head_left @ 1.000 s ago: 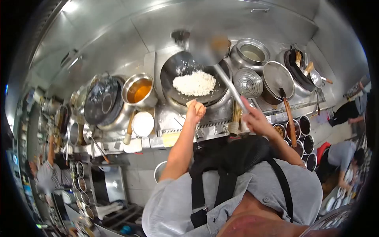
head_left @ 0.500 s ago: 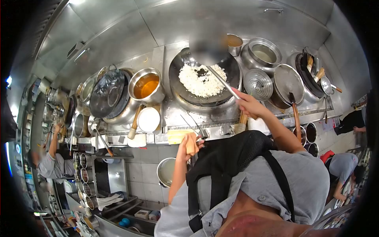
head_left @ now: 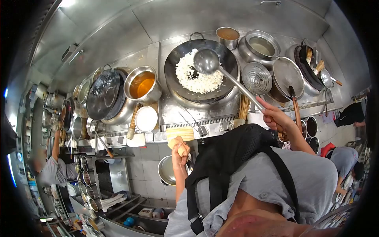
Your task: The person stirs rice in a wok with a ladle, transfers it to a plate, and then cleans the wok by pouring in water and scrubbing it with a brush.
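A black wok (head_left: 171, 65) sits on the stove, with white rice (head_left: 201, 83) spread in its bottom. My right hand (head_left: 275, 115) is closed round the handle of a long metal ladle (head_left: 207, 61), whose bowl hangs over the rice. At the stove's front edge my left hand (head_left: 180, 155) is closed on a folded orange cloth (head_left: 177, 146). Just beyond it lies a folded yellow cloth (head_left: 181, 132) on the counter edge. The wok's near rim is apart from my left hand.
A pot of orange liquid (head_left: 143, 85) and a white container (head_left: 146, 119) stand left of the wok. To the right are a perforated skimmer (head_left: 256, 78), a round strainer (head_left: 288, 77) and a lidless pot (head_left: 262, 46). Other people (head_left: 55, 168) are at the far left and right.
The ladle bowl has come into clear view over the rice. My right hand has moved right and nearer my body. My left hand has shifted slightly left with the orange cloth.
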### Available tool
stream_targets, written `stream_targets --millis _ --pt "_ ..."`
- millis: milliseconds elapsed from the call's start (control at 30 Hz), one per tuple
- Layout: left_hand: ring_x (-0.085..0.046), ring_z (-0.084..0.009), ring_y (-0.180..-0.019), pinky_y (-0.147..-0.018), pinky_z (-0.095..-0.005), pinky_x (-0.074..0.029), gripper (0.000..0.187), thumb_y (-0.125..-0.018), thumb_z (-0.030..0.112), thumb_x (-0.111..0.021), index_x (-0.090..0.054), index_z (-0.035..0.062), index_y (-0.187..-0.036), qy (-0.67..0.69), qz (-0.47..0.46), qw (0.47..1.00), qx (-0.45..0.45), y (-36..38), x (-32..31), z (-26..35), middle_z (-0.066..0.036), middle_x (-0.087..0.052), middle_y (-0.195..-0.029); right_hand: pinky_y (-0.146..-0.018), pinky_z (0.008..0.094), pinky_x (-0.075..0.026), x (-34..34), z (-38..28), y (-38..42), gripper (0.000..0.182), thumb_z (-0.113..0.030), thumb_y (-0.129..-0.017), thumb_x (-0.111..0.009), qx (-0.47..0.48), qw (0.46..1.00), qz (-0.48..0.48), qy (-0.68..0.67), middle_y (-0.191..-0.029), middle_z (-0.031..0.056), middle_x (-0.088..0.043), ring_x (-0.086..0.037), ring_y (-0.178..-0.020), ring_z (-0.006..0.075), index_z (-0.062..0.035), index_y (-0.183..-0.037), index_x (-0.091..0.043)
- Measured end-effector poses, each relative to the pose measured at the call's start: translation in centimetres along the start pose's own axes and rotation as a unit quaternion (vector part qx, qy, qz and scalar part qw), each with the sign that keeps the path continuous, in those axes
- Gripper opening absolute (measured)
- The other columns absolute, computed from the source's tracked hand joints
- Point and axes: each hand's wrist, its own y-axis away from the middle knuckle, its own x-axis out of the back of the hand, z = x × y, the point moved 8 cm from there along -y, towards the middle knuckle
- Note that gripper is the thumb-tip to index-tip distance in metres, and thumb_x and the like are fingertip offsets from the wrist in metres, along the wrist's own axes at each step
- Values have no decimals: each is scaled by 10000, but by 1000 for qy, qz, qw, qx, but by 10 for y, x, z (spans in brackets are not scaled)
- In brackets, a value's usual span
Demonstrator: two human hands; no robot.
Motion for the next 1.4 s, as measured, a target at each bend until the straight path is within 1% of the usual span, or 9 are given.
stream_targets --millis 200,467,633,933,1000,1067,1100,1233,1400 --pt "-615 -252 -805 -749 -421 -555 118 -845 145 -598 -566 93 -947 62 6 994 88 -49 -69 -24 -86 -600 -895 -334 225 -291 -6 11 -92 557 -180 -978 -441 42 950 92 294 -561 -51 -352 -315 -388 58 -263 -1502 -272" --pt "-576 -341 -947 -893 -530 -505 175 -864 201 -595 -560 92 -996 -2 -104 978 178 -103 -175 -34 -157 -577 -1010 -334 221 -284 -10 54 -85 557 -186 -979 -465 -33 996 -76 -39 -595 -28 -384 -317 -392 61 -287 -1496 -285" --pt "-604 -339 -845 -874 -548 -512 278 -848 328 -639 -562 73 -926 -93 -66 968 224 -140 -200 -50 -150 -585 -886 -551 278 -467 -2 18 -97 660 -172 -933 -526 299 820 190 449 -681 33 -545 -510 -560 141 -313 -1508 -235" --pt "-549 -236 -620 -621 -421 -529 120 -885 176 -506 -506 137 -772 48 -242 952 181 -50 -175 -63 -65 -549 -714 -674 266 -473 -16 27 35 652 -169 -939 -557 373 852 4 368 -1082 68 -607 -544 -694 128 -131 -1508 -241" --pt "-510 -216 -568 -620 -393 -517 108 -850 169 -483 -494 153 -743 -100 -4 984 147 -12 -171 -56 -36 -526 -684 -585 230 -453 0 39 67 590 -247 -959 -553 360 848 -27 388 -814 20 -573 -516 -628 91 -189 -1492 -307" --pt "-520 -224 -574 -643 -400 -513 230 -887 268 -485 -469 129 -704 72 -444 862 232 -58 -197 -64 -41 -512 -661 -485 203 -404 -4 37 96 549 -252 -969 -536 -78 976 -43 198 -664 -28 -474 -474 -555 56 -283 -1479 -333" --pt "-518 -217 -578 -677 -384 -521 291 -917 312 -485 -460 127 -693 -43 -32 983 178 -82 -183 -56 -32 -501 -646 -436 174 -365 -2 41 81 537 -243 -973 -525 -75 974 -54 206 -659 -34 -480 -445 -513 27 -367 -1461 -338" --pt "-523 -208 -603 -660 -362 -494 135 -900 248 -566 -531 143 -822 -11 -74 993 91 -103 -188 -74 -50 -558 -723 -615 378 -515 11 36 -35 601 -191 -910 -518 283 825 42 487 -818 135 -654 -613 -593 256 -305 -1470 -329" --pt "-459 -186 -448 -581 -348 -504 198 -883 317 -617 -487 191 -801 -79 -176 976 97 -29 -113 -102 -40 -548 -724 -773 442 -509 -26 21 -8 640 -162 -905 -503 175 859 96 472 -891 209 -664 -651 -771 338 -299 -1486 -273"
